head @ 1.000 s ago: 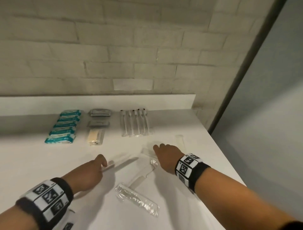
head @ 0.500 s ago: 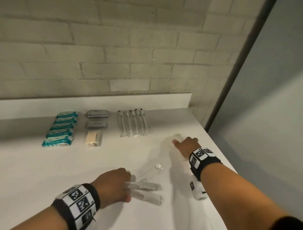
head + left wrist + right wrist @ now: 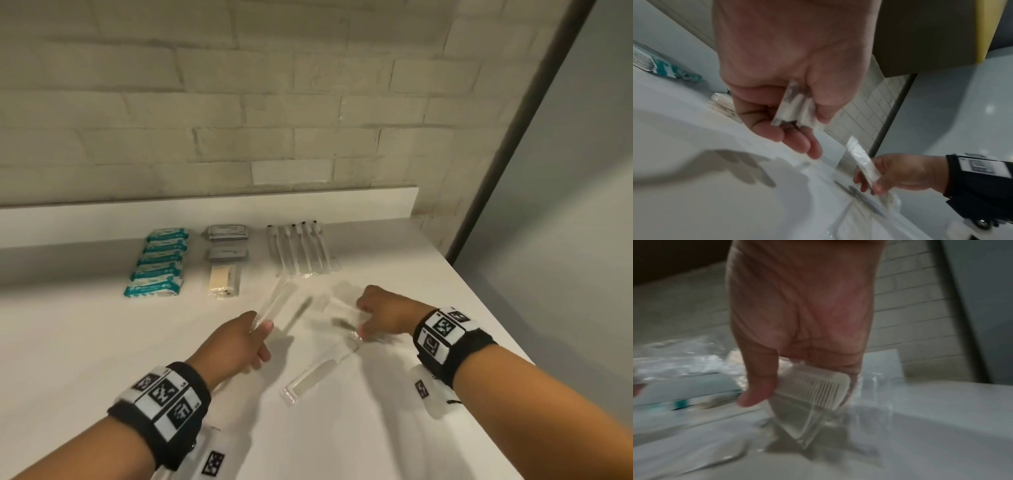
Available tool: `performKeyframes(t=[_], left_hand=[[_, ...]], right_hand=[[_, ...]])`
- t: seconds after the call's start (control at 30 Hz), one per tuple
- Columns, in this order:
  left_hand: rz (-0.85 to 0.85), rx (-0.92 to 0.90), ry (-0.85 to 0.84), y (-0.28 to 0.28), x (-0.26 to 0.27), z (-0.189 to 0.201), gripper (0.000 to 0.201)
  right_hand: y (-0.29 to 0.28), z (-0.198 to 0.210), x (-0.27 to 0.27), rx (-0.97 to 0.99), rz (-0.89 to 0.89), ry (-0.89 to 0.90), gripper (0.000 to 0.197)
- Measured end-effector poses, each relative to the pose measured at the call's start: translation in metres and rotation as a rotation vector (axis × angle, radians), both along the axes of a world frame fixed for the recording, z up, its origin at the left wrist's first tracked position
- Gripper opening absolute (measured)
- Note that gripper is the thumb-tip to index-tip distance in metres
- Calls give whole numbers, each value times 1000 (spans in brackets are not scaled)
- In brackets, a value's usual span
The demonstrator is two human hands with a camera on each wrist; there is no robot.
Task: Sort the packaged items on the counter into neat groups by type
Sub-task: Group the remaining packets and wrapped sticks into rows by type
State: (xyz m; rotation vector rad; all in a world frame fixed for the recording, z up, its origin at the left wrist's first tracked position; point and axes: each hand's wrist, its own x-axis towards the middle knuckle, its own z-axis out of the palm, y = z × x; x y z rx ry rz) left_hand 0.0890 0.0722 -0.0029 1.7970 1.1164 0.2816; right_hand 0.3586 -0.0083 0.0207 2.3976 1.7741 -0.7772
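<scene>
My left hand (image 3: 255, 334) grips wrapped white combs (image 3: 277, 301) that stick out toward the back of the counter; the left wrist view shows two combs (image 3: 795, 110) pinched between thumb and fingers. To its right, my right hand (image 3: 363, 325) holds another comb in a clear wrapper (image 3: 813, 389), just above the counter and blurred. One more wrapped comb (image 3: 313, 378) lies flat on the white counter (image 3: 102, 342) between my wrists.
Along the back stand sorted groups: teal packets (image 3: 157, 260), grey packets (image 3: 227, 236) with a beige wrapped item (image 3: 224, 282) in front, and wrapped toothbrushes (image 3: 301, 250). The counter ends at a right edge (image 3: 496, 315) beside a grey wall.
My left hand has lifted the combs off the counter and carried them toward the back. My right hand came back left from near the right edge, now holding a wrapped comb.
</scene>
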Motion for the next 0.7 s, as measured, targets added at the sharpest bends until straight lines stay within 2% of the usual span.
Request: performKeyframes(t=[0.1, 0.17, 0.23, 0.33, 0.47, 0.7], left_hand=[[85, -72, -103, 2, -2, 2, 32], [90, -118, -175, 1, -3, 2, 31], [84, -154, -230, -1, -3, 3, 28], [85, -164, -265, -4, 0, 5, 24], [102, -189, -308, -5, 7, 1, 16], [92, -280, -377, -10, 54, 6, 12]], right_hand=[[-3, -5, -37, -46, 297, -102, 29], [-7, -16, -54, 0, 399, -179, 31], [-8, -23, -58, 48, 348, -136, 35], [-6, -25, -58, -45, 247, -52, 46], [-10, -21, -52, -106, 235, -60, 28], [-32, -5, 30, -90, -54, -34, 37]])
